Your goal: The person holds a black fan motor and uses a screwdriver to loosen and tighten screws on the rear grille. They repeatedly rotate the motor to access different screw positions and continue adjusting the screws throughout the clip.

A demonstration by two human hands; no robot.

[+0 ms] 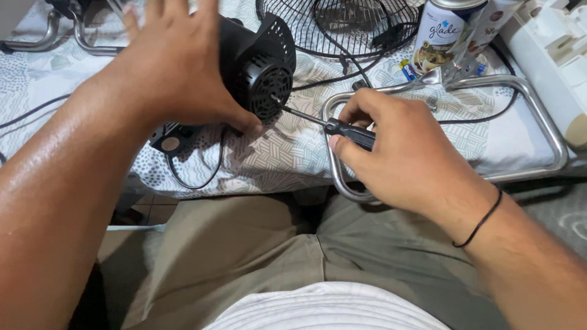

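My left hand lies spread over a black fan motor housing on the patterned cloth, holding it down, thumb by the vented back cover. My right hand grips a black-handled screwdriver. Its thin metal shaft points up-left, and the tip touches the vented back of the housing. A black power cord loops from under the housing toward the table's near edge.
A black wire fan grille lies at the back. A bent chrome tube stand rests at right, with an aerosol spray can and small batteries behind it. A white plastic appliance sits far right. My lap is below the table's edge.
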